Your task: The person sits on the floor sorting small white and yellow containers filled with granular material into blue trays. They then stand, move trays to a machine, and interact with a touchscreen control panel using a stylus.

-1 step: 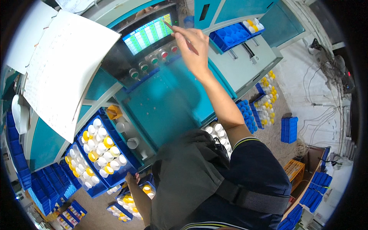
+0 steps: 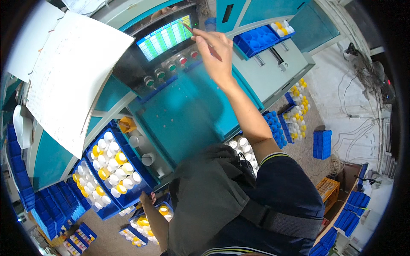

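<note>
My right hand (image 2: 217, 53) is raised over a control panel, its fingers closed round a thin reddish-brown pen (image 2: 216, 53). The pen's tip meets or nearly meets the upper right part of a lit touch screen (image 2: 164, 38) showing a green and white table. Below the screen sits a slanted row of round push buttons (image 2: 172, 67), green and red. Low on the left, my left hand (image 2: 148, 198) is beside the lower corner of a blue tray (image 2: 142, 190) filled with white- and yellow-capped containers (image 2: 115, 165). Its fingers are small and shadowed, so its grip is unclear.
Handwritten paper sheets (image 2: 77, 81) hang at the upper left. A teal machine surface (image 2: 183, 115) lies before me. At the upper right a blue rack (image 2: 255, 41) rests on a grey ledge. More filled trays stand on the floor on both sides, with a blue crate (image 2: 322, 144) at right.
</note>
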The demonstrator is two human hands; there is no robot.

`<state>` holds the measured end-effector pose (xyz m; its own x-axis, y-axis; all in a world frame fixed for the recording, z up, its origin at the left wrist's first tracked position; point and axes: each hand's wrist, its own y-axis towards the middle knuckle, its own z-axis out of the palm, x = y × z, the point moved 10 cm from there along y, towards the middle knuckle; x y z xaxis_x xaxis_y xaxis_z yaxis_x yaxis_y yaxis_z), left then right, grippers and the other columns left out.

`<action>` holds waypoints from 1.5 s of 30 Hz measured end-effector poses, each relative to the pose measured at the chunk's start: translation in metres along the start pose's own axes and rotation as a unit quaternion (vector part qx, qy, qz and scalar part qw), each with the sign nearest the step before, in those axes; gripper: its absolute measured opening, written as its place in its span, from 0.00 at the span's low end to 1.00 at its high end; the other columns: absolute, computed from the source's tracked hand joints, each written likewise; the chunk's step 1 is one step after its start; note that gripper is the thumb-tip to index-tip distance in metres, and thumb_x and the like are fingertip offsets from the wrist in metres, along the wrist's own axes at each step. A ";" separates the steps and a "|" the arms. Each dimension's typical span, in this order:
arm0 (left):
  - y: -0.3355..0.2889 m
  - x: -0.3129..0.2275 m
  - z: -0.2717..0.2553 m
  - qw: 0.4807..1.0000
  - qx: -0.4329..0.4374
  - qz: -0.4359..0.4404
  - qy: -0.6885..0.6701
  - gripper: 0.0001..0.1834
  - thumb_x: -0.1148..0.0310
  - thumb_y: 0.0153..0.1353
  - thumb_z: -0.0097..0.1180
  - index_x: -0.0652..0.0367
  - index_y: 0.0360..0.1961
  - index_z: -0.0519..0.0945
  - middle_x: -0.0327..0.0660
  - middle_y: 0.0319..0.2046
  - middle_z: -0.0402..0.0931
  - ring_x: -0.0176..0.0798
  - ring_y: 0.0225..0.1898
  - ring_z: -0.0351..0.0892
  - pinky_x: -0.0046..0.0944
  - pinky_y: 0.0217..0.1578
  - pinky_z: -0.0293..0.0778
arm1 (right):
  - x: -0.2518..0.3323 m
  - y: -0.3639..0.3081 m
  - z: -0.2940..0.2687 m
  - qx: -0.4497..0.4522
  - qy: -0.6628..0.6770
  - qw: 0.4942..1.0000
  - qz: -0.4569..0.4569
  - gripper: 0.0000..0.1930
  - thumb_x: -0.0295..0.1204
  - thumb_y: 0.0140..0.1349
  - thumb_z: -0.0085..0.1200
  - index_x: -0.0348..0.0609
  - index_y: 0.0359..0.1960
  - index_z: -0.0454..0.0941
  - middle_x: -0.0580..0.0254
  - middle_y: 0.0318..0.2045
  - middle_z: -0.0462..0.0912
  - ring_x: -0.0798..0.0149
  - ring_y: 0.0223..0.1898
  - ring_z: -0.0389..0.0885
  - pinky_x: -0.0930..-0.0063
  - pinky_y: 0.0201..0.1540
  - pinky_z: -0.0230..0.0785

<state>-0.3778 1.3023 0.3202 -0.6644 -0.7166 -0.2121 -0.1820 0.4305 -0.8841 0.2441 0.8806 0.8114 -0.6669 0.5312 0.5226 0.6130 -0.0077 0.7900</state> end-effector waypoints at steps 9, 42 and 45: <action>0.004 0.000 0.001 1.000 0.004 -0.001 -0.009 0.27 0.43 0.71 0.38 0.56 0.44 0.76 0.40 0.26 0.81 0.41 0.24 0.81 0.45 0.25 0.75 | -0.007 -0.022 -0.003 0.022 0.044 0.998 0.045 0.11 0.30 0.64 0.57 0.42 0.45 0.84 0.62 0.35 0.88 0.62 0.39 0.80 0.68 0.44 0.69; 0.001 -0.003 0.006 1.000 0.011 0.017 0.001 0.27 0.44 0.72 0.38 0.57 0.43 0.76 0.40 0.28 0.82 0.40 0.25 0.81 0.44 0.28 0.74 | 0.046 -0.056 0.041 0.084 0.093 0.992 0.014 0.11 0.27 0.57 0.63 0.49 0.43 0.86 0.67 0.36 0.85 0.63 0.42 0.78 0.67 0.51 0.61; 0.001 -0.002 0.004 1.000 -0.006 0.013 0.006 0.26 0.44 0.72 0.38 0.57 0.42 0.76 0.40 0.27 0.81 0.40 0.24 0.81 0.44 0.27 0.73 | 0.047 -0.057 0.045 0.087 0.089 0.992 0.017 0.11 0.27 0.57 0.63 0.49 0.43 0.86 0.67 0.35 0.85 0.63 0.42 0.78 0.67 0.51 0.61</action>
<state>-0.3742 1.3021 0.3179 -0.6774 -0.6985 -0.2309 -0.1726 0.4559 -0.8731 0.1969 0.9438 0.7771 -0.6987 0.3747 0.6094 0.6906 0.1309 0.7113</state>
